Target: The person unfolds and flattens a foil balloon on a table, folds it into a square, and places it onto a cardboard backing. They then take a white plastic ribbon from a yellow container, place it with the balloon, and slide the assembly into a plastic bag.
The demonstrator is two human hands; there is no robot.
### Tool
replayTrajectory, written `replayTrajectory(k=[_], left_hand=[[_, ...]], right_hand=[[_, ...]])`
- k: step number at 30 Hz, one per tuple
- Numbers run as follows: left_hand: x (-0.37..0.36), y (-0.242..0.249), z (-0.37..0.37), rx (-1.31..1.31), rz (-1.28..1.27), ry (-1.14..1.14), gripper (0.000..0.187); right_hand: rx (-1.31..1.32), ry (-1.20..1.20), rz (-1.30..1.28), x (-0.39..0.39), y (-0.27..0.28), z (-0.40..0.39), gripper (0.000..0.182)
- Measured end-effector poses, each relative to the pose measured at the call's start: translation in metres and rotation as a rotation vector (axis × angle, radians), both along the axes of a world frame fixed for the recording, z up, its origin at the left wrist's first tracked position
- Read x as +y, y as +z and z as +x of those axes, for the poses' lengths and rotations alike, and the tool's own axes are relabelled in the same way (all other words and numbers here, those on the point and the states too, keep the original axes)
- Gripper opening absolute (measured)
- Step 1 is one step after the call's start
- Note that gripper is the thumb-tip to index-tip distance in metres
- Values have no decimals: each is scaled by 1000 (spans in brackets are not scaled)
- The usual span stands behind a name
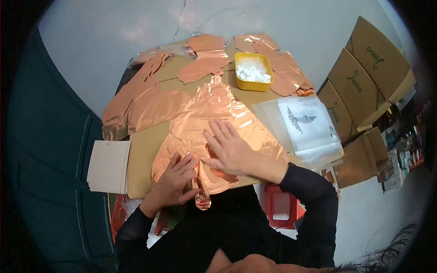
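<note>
A large sheet of shiny copper-coloured foil, looking like a flat foil balloon [248, 132], lies spread before me, its narrow end pointing away. My right hand [227, 148] rests palm down on its middle with fingers stretched out. Lower left, my left hand [175, 182] lies on the near edge with fingers extended over the foil. Beside its thumb and fingertips, a narrow folded foil strip [202, 200] runs toward me and hangs past the table edge. Whether the left thumb pinches this strip is hard to see.
More flat copper foil pieces [152, 113] lie along the table's left and far sides. A yellow tub [254, 86] holds white crumpled material. Clear plastic bags [309, 123] lie at right, white cards [108, 166] at left. Cardboard boxes [355, 86] are stacked beyond the right side.
</note>
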State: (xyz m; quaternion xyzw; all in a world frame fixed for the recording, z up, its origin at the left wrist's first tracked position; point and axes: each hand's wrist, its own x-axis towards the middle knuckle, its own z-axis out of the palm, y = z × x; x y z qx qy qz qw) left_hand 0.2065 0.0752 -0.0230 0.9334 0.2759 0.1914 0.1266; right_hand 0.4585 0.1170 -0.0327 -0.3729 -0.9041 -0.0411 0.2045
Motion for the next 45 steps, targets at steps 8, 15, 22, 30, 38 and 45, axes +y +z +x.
replayTrajectory(k=[8,15,22,30,38,45], left_hand=[[0,4,-2,-54,-65,17,36],[37,-6,-22,34,76,782,18],[64,-15,-13,232,126,889,18],[94,-2,-31,-230,-703,832,17],[98,57,-27,-260,-983,651,27],[106,79,-7,-76,-837,396,36]], right_hand=[[-101,-12,-56,0,-25,1,81],[-140,-24,-103,-1,-20,-1,82],[-107,-30,-114,0,-23,-1,82],[-90,-35,-125,0,-25,-1,83],[-65,-38,-125,0,-27,-1,83],[-81,-42,-143,-1,-25,-1,83]])
